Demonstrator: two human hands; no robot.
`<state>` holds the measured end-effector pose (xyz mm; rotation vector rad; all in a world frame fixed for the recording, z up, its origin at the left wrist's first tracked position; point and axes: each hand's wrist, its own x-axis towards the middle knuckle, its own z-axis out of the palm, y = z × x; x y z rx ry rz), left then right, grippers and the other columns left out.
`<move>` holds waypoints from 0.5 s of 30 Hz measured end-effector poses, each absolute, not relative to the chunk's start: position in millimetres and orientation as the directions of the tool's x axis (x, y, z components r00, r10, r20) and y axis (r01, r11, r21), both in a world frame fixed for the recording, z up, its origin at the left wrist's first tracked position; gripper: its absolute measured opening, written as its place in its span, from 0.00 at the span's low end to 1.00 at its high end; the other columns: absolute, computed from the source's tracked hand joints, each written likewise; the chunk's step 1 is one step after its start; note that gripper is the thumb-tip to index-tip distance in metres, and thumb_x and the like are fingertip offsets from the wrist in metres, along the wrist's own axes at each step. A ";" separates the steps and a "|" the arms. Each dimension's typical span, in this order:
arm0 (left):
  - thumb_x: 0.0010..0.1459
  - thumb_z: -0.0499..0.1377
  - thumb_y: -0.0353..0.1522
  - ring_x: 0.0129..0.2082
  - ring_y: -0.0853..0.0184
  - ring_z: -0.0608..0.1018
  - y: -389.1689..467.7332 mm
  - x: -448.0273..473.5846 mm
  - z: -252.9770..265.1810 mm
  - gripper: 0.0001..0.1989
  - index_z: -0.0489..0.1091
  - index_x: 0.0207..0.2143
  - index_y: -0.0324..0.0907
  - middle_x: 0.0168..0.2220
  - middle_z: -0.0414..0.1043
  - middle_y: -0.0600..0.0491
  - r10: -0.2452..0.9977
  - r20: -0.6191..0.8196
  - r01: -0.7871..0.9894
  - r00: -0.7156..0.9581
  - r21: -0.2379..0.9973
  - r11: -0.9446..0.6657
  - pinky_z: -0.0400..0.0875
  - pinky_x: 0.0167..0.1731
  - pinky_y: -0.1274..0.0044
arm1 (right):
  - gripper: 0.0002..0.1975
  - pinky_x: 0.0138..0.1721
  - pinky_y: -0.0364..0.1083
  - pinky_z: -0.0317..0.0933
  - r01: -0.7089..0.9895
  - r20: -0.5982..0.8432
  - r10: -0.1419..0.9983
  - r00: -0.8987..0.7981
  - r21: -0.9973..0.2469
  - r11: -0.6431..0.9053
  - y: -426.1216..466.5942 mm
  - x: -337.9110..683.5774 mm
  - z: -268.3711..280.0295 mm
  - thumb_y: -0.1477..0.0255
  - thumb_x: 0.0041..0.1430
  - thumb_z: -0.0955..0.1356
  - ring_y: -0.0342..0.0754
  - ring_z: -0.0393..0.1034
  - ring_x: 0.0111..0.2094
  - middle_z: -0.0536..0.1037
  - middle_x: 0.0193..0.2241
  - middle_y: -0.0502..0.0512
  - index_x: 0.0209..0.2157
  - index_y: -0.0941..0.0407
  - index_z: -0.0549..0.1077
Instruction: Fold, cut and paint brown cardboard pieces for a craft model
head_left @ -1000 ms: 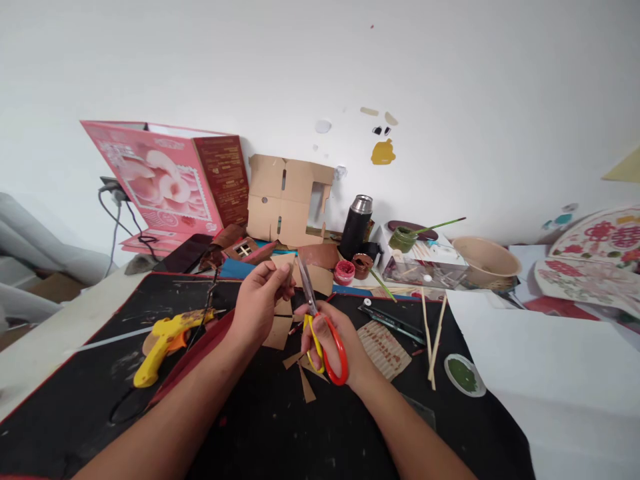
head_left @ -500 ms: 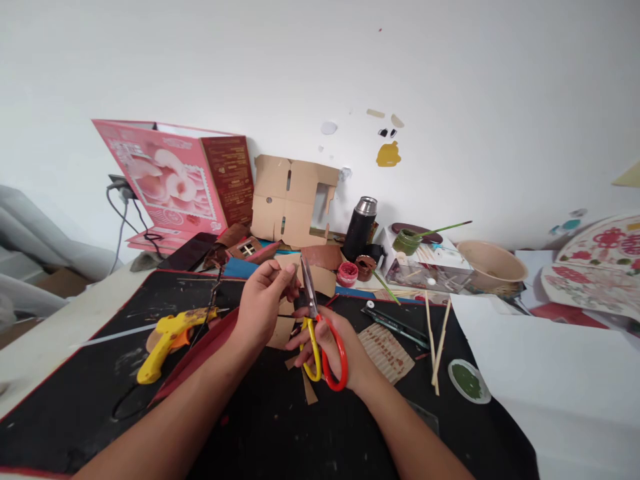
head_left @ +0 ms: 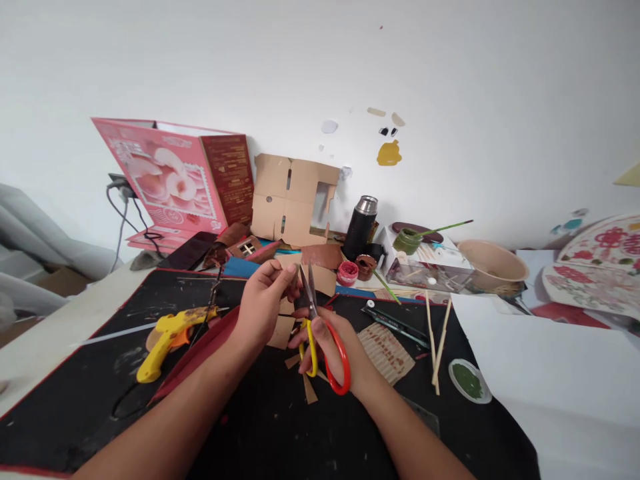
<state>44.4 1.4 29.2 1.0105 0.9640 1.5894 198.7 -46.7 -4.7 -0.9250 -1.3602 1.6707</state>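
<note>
My right hand (head_left: 340, 347) grips a pair of scissors (head_left: 340, 363) with one red and one yellow handle loop. The blades point up and away from me and stand slightly apart. Close to their left side, my left hand (head_left: 265, 300) is closed in a pinch, thumb against fingers. Whatever it pinches is too small and too covered to make out. Below the hands, narrow cardboard scraps (head_left: 309, 390) lie on the black mat (head_left: 280, 440). A piece of corrugated cardboard (head_left: 385, 352) with brown smears lies right of my right hand.
A yellow glue gun (head_left: 163, 347) lies on the left. Behind the hands stand a cut cardboard sheet (head_left: 273, 200), a black thermos (head_left: 359, 230) and a red paint jar (head_left: 347, 273). To the right are wooden sticks (head_left: 440, 347), a lid of green paint (head_left: 469, 381) and white paper (head_left: 555, 360).
The scissor blades have spread a little and the handle loops have moved apart in my right hand. My left hand stays almost in place.
</note>
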 end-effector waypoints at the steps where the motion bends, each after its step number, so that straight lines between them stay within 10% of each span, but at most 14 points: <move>1: 0.51 0.74 0.46 0.20 0.72 0.72 1.3 44.8 29.3 0.23 0.66 0.29 0.43 0.23 0.75 0.57 0.975 0.154 -0.305 -0.160 0.932 -0.197 0.64 0.22 0.80 | 0.42 0.19 0.41 0.64 -0.116 -0.058 0.910 -0.410 -0.987 -0.114 -47.1 198.3 -5.5 0.34 0.58 0.67 0.45 0.74 0.17 0.83 0.32 0.58 0.52 0.59 0.74; 15: 0.54 0.71 0.53 0.16 0.72 0.69 -7.7 49.1 28.1 0.27 0.61 0.33 0.46 0.17 0.70 0.62 0.989 0.148 -0.142 -0.026 0.978 -0.150 0.64 0.19 0.81 | 0.26 0.16 0.38 0.59 -0.048 0.016 0.938 -0.346 -0.999 -0.001 -49.4 198.7 -12.3 0.44 0.68 0.67 0.41 0.70 0.15 0.75 0.22 0.47 0.40 0.55 0.72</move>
